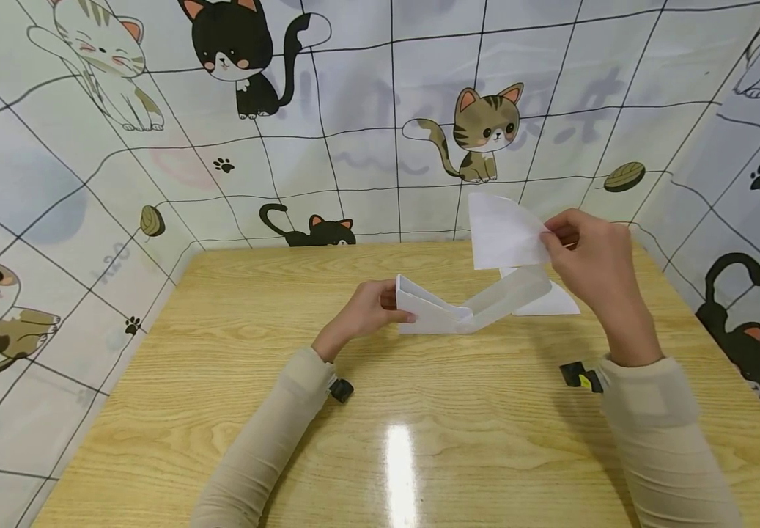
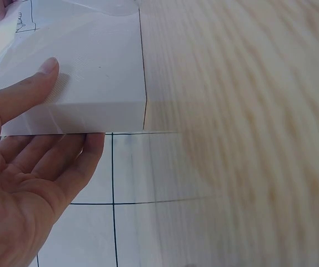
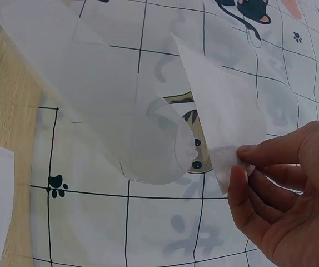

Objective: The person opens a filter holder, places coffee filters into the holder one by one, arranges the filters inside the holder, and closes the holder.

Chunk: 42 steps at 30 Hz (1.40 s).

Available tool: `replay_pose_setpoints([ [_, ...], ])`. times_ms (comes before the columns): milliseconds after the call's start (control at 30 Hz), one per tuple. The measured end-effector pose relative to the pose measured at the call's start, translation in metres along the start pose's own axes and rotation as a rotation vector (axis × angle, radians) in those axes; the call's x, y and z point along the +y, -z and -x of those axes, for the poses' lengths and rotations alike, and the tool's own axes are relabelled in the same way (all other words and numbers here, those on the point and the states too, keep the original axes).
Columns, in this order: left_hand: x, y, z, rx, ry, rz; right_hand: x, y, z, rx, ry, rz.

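Observation:
My left hand grips the left end of a white plastic document case, thumb on its near face and fingers behind. In the left wrist view the thumb lies flat on the case's textured face. From the case's right end a translucent flap stands out to the right, curved and raised. Higher up, my right hand pinches the edge of a white paper sheet between thumb and fingers. In the right wrist view this sheet hangs slightly bent beside the flap.
Another white sheet lies on the wooden table behind the flap, partly hidden by it. A cat-patterned cloth encloses the table at the back and sides. Small black devices sit at both wrists.

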<state>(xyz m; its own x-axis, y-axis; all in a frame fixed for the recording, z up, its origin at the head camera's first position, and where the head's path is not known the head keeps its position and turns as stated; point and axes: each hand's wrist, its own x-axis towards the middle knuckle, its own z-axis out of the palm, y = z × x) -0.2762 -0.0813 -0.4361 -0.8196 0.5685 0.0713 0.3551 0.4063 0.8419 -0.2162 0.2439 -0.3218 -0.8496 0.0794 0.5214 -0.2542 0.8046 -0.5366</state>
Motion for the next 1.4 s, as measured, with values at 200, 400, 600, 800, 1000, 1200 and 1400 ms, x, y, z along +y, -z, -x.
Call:
replay_pose_setpoints([
  [200, 0.001, 0.0, 0.001, -0.002, 0.003, 0.008, -0.002, -0.003, 0.0, -0.018, 0.012, -0.002],
  [400, 0.001, 0.0, 0.001, -0.004, -0.003, 0.011, -0.003, -0.007, 0.002, -0.048, 0.031, -0.005],
  [600, 0.002, 0.0, 0.001, -0.006, 0.0, 0.018, -0.008, -0.013, 0.003, -0.067, 0.051, 0.003],
  [800, 0.002, 0.001, 0.001, -0.008, -0.002, 0.016, -0.013, -0.021, 0.005, -0.085, 0.093, 0.017],
  [1000, 0.001, 0.001, 0.001, -0.006, 0.002, 0.005, -0.016, -0.028, 0.008, -0.119, 0.125, -0.01],
  [1200, 0.001, 0.0, 0.001, -0.001, 0.007, 0.0, -0.017, -0.035, 0.009, -0.116, 0.188, -0.022],
  [1400, 0.0, 0.0, 0.0, 0.004, 0.004, 0.004, -0.02, -0.043, 0.011, -0.134, 0.206, -0.023],
])
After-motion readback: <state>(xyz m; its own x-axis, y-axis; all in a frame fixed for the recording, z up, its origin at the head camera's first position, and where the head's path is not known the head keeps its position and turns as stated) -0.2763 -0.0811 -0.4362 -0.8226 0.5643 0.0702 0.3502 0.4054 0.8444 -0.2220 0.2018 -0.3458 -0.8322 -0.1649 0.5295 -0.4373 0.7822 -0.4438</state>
